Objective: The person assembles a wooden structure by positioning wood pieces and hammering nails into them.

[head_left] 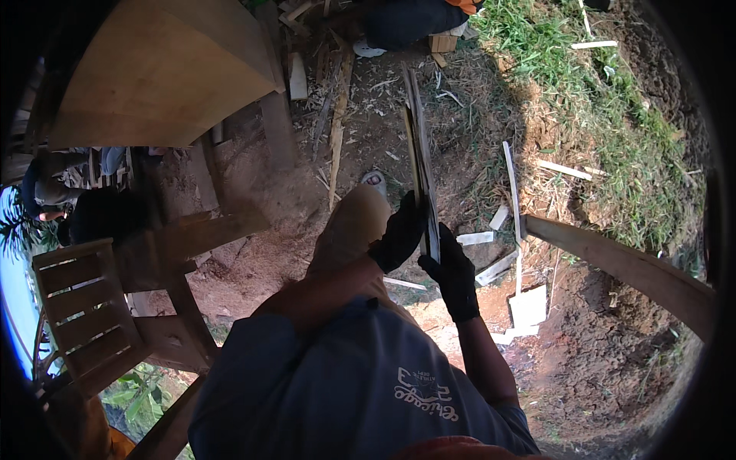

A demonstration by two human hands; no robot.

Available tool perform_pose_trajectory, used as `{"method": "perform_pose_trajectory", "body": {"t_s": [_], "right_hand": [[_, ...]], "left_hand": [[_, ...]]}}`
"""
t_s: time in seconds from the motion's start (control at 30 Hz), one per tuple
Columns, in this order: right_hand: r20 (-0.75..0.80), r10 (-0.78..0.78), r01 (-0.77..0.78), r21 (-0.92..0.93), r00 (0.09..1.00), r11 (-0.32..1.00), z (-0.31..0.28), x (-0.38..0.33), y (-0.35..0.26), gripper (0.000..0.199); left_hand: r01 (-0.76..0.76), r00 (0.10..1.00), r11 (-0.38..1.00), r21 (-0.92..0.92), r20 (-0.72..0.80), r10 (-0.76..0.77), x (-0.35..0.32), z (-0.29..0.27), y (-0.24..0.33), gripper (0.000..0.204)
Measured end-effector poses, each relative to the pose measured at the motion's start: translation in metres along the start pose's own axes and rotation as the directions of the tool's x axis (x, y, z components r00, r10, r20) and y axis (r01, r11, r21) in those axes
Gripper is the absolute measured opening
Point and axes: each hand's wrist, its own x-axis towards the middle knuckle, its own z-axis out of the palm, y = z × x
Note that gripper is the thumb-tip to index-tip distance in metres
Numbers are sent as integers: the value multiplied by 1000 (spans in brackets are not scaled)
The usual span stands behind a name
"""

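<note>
Gripping slats (421, 142) mid-scene, pointing far, w/ L hand (400, 236) clasped farther up, R hand (455, 282) clasped at near end. Prob best to square edges & squeeze evenly, imo.

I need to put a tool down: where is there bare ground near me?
Mostly bare reddish dirt lies between the tan trouser leg and brown planks at left; lumpy soil opens below the long plank at right. Crowded: beside the right hand, among pale offcuts.
</note>
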Motion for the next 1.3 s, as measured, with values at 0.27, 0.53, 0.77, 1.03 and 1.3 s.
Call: {"method": "perform_pose_trajectory", "body": {"t_s": [0.27, 0.53, 0.77, 1.03, 1.3], "right_hand": [[213, -8, 30, -98, 977, 995, 9, 118, -192, 86], [361, 67, 25, -244, 930, 969, 35, 166, -305, 91], [583, 90, 228, -448, 808, 864, 53, 190, -394, 75], [777, -112, 683, -464, 620, 564, 141, 273, -414, 55], [923, 65, 506, -265, 378, 821, 205, 383, -470, 64]], "left_hand": [[289, 947, 234, -928, 242, -210, 116, -113, 84, 53], [213, 963, 563, -799, 76, -258, 154, -209, 205, 45], [239, 888, 433, -869, 15, -460, 139, -252, 224, 37], [-18, 801, 882, -471, -535, -269, 148, -301, 201, 43], [-534, 600, 235, -812, -560, -571, 129, -374, 197, 38]]}}
